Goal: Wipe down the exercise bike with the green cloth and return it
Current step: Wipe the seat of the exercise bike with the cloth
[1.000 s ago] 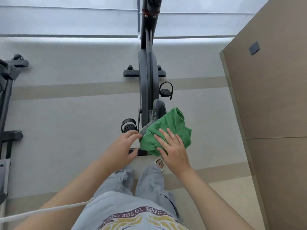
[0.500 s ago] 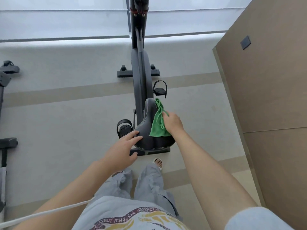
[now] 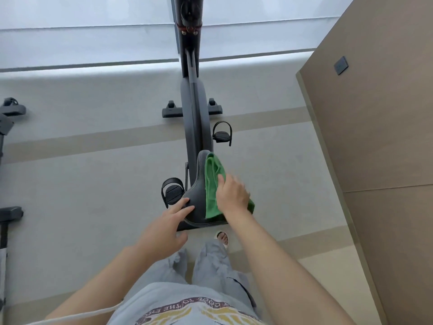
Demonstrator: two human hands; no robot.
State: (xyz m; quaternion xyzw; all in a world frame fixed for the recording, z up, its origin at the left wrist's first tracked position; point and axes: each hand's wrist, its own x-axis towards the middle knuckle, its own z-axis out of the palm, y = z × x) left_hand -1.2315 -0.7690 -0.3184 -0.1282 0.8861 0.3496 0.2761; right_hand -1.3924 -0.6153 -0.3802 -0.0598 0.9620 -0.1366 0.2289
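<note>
1. State: right hand [image 3: 233, 195] lies flat, fingers spread, pressing the green cloth [image 3: 212, 184] onto the right side of the saddle [image 3: 199, 195] of the exercise bike [image 3: 194, 113]. It presses rather than grips. Left hand [image 3: 167, 225] is open, fingertips touching the saddle's left rear edge, holding nothing.
2. Risk: cloth is draped over the saddle's right edge w/ part hanging past it. A palm-only press could let it slide off to the floor [image 3: 82, 184] on a fast stroke.
3. Risk: the saddle may swivel under sideways push. Left hand's light touch prob. won't stop that.
4. Risk: right pedal [image 3: 222, 135] sits just ahead of the saddle nose, so a long fwd stroke could knock it.
5. Room: brown wall panel [image 3: 375, 137] on the right, well apart from the bike. Open floor to the left, w/ other equipment [image 3: 9, 113] only at the far left edge.
</note>
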